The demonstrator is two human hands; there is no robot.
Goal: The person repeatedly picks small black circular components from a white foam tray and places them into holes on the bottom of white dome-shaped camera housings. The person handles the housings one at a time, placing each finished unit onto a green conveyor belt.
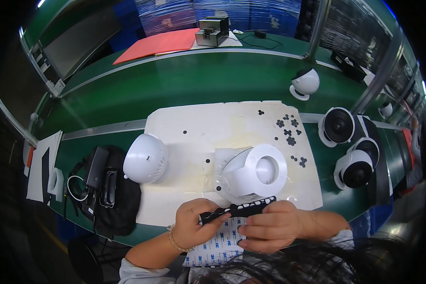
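1. The left hand (191, 223) was closed around one end of a black strip (237, 209).
2. The right hand (270, 227) pinched its other end.
3. A white dome housing (255, 171) lay just beyond both hands.

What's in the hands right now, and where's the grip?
Both hands hold a black strip with white tabs: left hand pinches its left end, right hand its right half. A printed backing sheet lies under them.
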